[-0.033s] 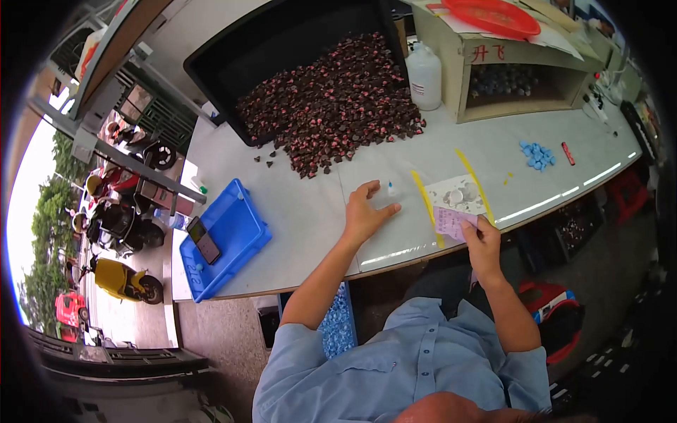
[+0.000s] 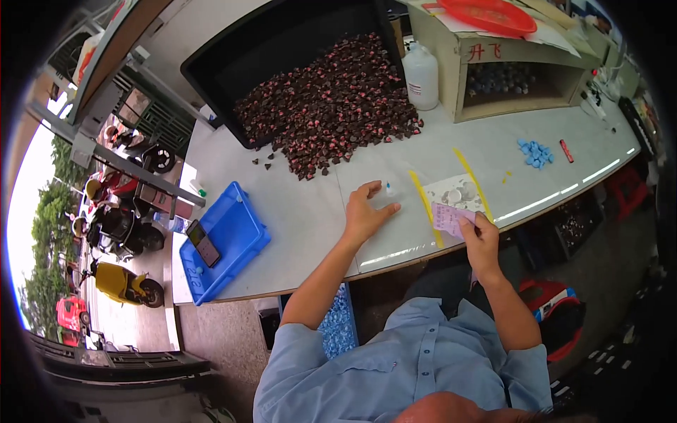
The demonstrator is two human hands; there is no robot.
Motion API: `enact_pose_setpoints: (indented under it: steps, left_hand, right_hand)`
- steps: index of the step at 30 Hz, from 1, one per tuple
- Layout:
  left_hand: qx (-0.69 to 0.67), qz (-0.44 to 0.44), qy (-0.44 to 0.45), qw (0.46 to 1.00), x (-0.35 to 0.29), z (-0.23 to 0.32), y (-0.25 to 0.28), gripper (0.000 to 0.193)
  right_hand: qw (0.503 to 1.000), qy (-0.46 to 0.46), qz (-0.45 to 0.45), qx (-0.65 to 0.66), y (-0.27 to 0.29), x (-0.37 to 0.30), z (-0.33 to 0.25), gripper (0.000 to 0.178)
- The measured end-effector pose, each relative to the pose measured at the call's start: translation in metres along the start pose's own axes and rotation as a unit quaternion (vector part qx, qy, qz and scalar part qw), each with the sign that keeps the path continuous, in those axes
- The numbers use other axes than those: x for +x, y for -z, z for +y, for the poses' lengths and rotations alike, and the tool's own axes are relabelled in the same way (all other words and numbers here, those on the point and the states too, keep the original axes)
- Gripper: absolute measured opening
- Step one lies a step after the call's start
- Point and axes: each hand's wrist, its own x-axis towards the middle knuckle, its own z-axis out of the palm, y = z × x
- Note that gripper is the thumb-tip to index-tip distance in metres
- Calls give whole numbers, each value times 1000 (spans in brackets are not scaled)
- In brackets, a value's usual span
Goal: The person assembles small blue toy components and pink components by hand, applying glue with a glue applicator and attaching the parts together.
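My left hand (image 2: 368,211) rests flat on the white table (image 2: 303,211), fingers spread, holding nothing. A tiny blue-tipped piece (image 2: 388,188) lies just beyond its fingertips. My right hand (image 2: 479,236) sits at the table's front edge and pinches a small pink paper slip (image 2: 449,216). Next to the slip lies a pale square pad (image 2: 455,192) between two yellow tape strips (image 2: 426,208). A big heap of dark red and black small parts (image 2: 331,106) spills from a black tray (image 2: 282,42) further back.
A blue tray (image 2: 236,247) with a phone (image 2: 202,243) sits at the left edge. A white bottle (image 2: 421,76) and a cardboard box (image 2: 493,70) with a red dish (image 2: 490,14) stand at the back. Blue caps (image 2: 534,153) and a red stick (image 2: 566,150) lie to the right.
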Motion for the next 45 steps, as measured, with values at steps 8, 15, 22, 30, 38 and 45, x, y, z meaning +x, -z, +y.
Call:
enact_pose_setpoints:
  steps: [8,15,22,30,38,45]
  left_hand:
    - [-48,-69,-21,996,-3,18,-5,37]
    - [-114,-186,-84,972,-16,19,4,27]
    - [-114,-182,-130,968,-15,15,9,26]
    - [-18,-108,-272,956,-21,21,7,26]
    - [59,-59,-302,950,-24,26,11,28]
    - [-91,-214,-256,938,-19,24,16,28]
  right_hand:
    - [981,125,55,-137,-41,44,-11,14]
    - [993,-35,-78,85,-71,47,3,24]
    - [914,-165,-207,308,-62,41,-7,17]
    - [983,-5,-183,-12,-66,37,-15,14]
    - [989,33,-141,-27,-67,34,-23,7]
    - [982,68,-176,-31,-61,35,-26,6]
